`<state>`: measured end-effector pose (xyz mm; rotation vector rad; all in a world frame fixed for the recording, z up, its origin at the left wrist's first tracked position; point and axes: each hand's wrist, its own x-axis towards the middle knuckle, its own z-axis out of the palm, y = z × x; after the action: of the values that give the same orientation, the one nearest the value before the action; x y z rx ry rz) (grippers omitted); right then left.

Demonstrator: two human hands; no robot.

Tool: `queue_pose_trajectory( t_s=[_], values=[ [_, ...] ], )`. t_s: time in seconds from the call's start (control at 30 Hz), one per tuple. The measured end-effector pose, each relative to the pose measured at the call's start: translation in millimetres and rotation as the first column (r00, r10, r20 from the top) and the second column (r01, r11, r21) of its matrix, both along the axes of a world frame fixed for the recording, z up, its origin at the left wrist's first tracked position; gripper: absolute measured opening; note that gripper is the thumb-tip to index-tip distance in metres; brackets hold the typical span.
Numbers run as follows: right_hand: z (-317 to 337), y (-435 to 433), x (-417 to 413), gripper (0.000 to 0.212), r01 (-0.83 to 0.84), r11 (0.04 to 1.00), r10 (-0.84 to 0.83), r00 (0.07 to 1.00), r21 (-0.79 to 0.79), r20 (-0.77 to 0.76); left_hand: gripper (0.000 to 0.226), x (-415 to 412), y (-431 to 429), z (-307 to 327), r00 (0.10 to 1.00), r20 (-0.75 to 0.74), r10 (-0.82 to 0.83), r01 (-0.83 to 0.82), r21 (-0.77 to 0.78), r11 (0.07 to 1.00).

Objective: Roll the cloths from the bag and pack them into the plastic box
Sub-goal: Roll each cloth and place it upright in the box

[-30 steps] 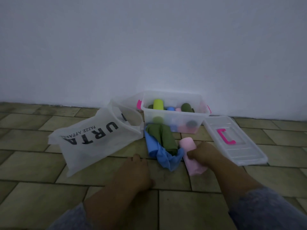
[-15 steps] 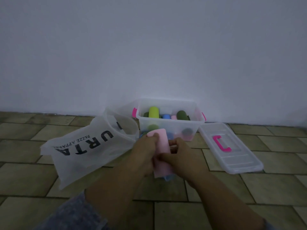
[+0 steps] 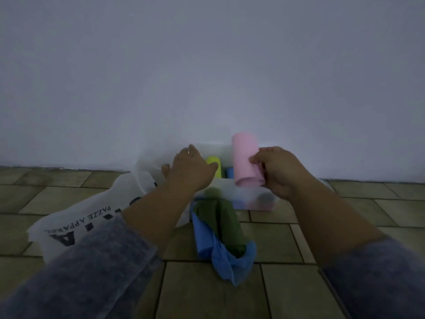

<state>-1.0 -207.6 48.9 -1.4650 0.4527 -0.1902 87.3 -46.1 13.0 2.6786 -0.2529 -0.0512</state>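
My right hand (image 3: 277, 171) grips a rolled pink cloth (image 3: 246, 157), held upright above the clear plastic box (image 3: 250, 198) by the wall. My left hand (image 3: 192, 169) reaches over the box's left side with relaxed fingers and holds nothing. Inside the box a yellow-green roll (image 3: 215, 164) and a blue roll (image 3: 229, 173) show between my hands; other rolls are blurred behind the box wall. On the floor in front of the box lie a green cloth (image 3: 219, 217) and a blue cloth (image 3: 226, 261), loose and crumpled together. The white bag (image 3: 85, 217) lies at the left.
The floor is brown tiles (image 3: 207, 293), and a plain white wall (image 3: 207, 77) rises right behind the box. My grey sleeves fill the bottom corners. The box lid is hidden behind my right arm.
Both hands held the pink roll low in front of the box. Now my right hand alone has lifted it over the box, and my left hand has let go and moved over the box's left side.
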Motion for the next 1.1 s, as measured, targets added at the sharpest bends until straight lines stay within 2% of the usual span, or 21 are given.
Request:
queue_pose_trajectory(
  t_s=[0.03,0.07,0.13,0.23,0.4,0.47,0.57,0.73,0.83,0.9,0.97,1.0,1.1],
  values=[
    [2.0,-4.2,13.3,0.007,0.027,0.998,-0.029,0.998,-0.059,-0.047,0.093,4.3,-0.6,-2.6,0.999,-0.040,0.001,0.002,0.077,0.997],
    [2.9,-7.2,25.7,0.009,0.044,0.991,-0.056,0.993,-0.123,-0.101,0.095,6.4,-1.6,-5.7,0.996,-0.089,0.002,0.006,0.091,0.996],
    [-0.4,-10.1,48.2,0.027,0.024,0.968,-0.080,0.973,-0.251,-0.215,0.094,7.6,-5.1,-12.4,0.987,-0.163,-0.006,0.011,0.027,1.000],
    [-12.8,-1.9,76.4,0.037,-0.191,0.881,-0.008,0.909,-0.433,-0.416,0.089,10.1,-6.9,-15.9,0.985,-0.171,-0.006,0.004,-0.009,1.000],
    [-32.0,17.4,103.3,0.032,-0.337,0.835,0.083,0.858,-0.435,-0.507,0.092,15.0,-4.4,-20.7,0.984,-0.168,-0.054,0.051,-0.018,0.999],
    [-34.6,22.4,108.0,0.029,-0.456,0.733,0.102,0.808,-0.505,-0.581,0.094,18.0,-3.6,-23.4,0.987,-0.154,-0.049,0.046,-0.024,0.999],
    [-34.7,27.3,110.1,0.035,-0.578,0.554,0.090,0.756,-0.598,-0.648,0.096,19.9,-3.8,-26.4,0.989,-0.145,-0.043,0.040,-0.026,0.999],
    [-31.6,32.4,103.6,0.035,-0.658,0.399,0.071,0.716,-0.638,-0.694,0.096,19.1,-4.1,-28.6,0.987,-0.157,-0.033,0.030,-0.020,0.999],
    [-28.6,37.0,98.9,0.029,-0.619,0.370,0.068,0.762,-0.693,-0.644,0.097,19.3,-3.3,-28.6,0.988,-0.151,-0.024,0.025,0.002,1.000],
    [-35.5,33.5,98.1,0.035,-0.465,0.400,-0.004,0.861,-0.790,-0.509,0.097,18.1,-3.0,-29.0,0.989,-0.143,-0.028,0.024,-0.034,0.999],
    [-43.1,30.1,96.2,0.037,-0.148,0.475,-0.108,0.969,-0.868,-0.224,0.094,11.0,0.8,-27.2,0.992,-0.118,-0.051,0.045,-0.057,0.997],
    [-43.8,30.3,92.4,0.032,-0.006,0.483,-0.118,0.990,-0.875,-0.072,0.092,6.8,4.5,-26.4,0.992,-0.102,-0.070,0.063,-0.072,0.995],
    [-41.5,34.1,63.1,0.010,0.266,0.513,-0.079,0.961,-0.816,0.264,0.085,-21.2,27.3,-24.5,0.988,-0.061,-0.142,0.137,-0.083,0.987]
  ],
)
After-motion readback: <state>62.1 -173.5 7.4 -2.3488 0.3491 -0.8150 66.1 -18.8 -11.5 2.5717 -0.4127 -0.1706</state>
